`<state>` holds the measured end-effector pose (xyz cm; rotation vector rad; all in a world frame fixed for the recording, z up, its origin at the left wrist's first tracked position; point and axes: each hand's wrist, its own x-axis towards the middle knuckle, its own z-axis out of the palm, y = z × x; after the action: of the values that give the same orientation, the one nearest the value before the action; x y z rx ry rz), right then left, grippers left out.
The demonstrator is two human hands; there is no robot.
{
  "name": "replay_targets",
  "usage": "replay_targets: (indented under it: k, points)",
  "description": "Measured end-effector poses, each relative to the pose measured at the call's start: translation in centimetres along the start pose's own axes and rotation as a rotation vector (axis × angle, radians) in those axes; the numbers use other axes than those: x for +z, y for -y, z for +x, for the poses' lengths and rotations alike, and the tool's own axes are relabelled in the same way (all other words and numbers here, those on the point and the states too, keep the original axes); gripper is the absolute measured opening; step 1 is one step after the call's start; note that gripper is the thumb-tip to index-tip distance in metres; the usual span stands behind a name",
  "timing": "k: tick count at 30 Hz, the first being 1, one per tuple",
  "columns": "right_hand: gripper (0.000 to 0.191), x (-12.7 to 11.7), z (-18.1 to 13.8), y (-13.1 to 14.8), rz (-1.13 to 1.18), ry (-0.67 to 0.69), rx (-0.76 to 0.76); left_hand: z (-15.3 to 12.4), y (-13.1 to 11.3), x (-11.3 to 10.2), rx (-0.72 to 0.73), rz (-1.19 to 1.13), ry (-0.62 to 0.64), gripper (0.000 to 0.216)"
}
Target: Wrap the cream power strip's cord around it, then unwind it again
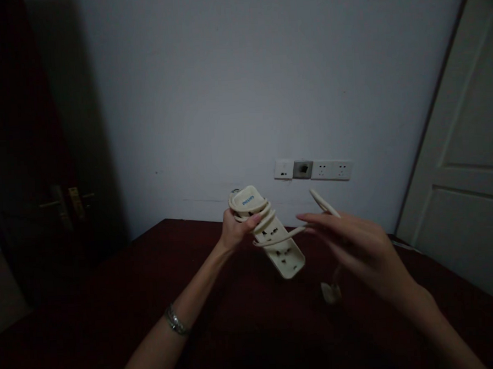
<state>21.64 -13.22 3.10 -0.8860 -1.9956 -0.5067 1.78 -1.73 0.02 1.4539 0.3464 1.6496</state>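
While the left hand [235, 231] is gripping the upper end of a cream plastic power strip [269, 233] marked with a blue brand name, its fingers are closing around the strip's body and its thumb is pressing across the front over several turns of cord. That cream-coloured flexible cord [274, 239] is lying in loops around the top half of the strip, and one strand is running off to the right — toward the right hand [357, 247]. This hand is hovering just beside the strip with its fingers extended and loosely spread; a curved section of the cord is passing over its fingertips [310, 218] and rising above them. Whether the hand is pinching the cord or merely carrying it across the fingers cannot be told. Below the right hand, the cord is hanging down to a small pale plug [330, 292], which is resting on or just above the dark red-brown tabletop [221, 329] — contact is unclear in the dim light. The strip itself is being held in the air above this table, tilted with its lower end toward the viewer. A silver bracelet [176, 321] is sitting on the left wrist. On the grey wall behind, a row of white wall sockets [313, 170] is showing; a dark wooden door with brass handles [68, 204] is standing at left, and a white panelled door [469, 173] at right.
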Motion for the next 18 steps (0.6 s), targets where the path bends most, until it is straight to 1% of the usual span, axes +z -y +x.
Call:
replay_targets:
  k: [2,3,4,5,7,9,11,14,18]
  points:
    - [0.025,-0.1,0.2,-0.5,0.053,-0.068,0.104,-1.2,-0.2,1.4,-0.08,-0.089,0.147,0.038]
    - [0.024,-0.1,0.3,-0.6,0.068,-0.107,0.156,-1.7,-0.3,2.1,-0.121,-0.138,0.193,0.041]
    - [0.023,-0.1,0.3,-0.7,0.076,-0.146,0.209,-2.2,-0.4,2.8,-0.162,-0.189,0.212,0.042]
    - [0.023,0.0,0.4,-0.8,0.086,-0.178,0.261,-2.6,-0.4,3.3,-0.204,-0.235,0.205,0.044]
    - [0.024,0.4,0.5,-0.8,0.129,-0.208,0.357,-3.2,-0.6,4.2,-0.279,-0.311,0.139,0.046]
    - [0.025,0.8,0.6,-0.6,0.207,-0.194,0.455,-3.4,-0.8,4.5,-0.331,-0.373,0.057,0.045]
    - [0.026,1.4,0.7,-0.4,0.305,-0.168,0.535,-3.4,-1.1,4.5,-0.355,-0.433,0.0,0.041]
    - [0.03,2.2,0.9,-0.3,0.495,-0.119,0.649,-3.3,-1.5,4.4,-0.358,-0.484,-0.007,0.038]
    - [0.038,3.1,0.9,-1.1,0.784,0.019,0.811,-3.5,-1.6,4.4,-0.333,-0.477,0.007,0.043]
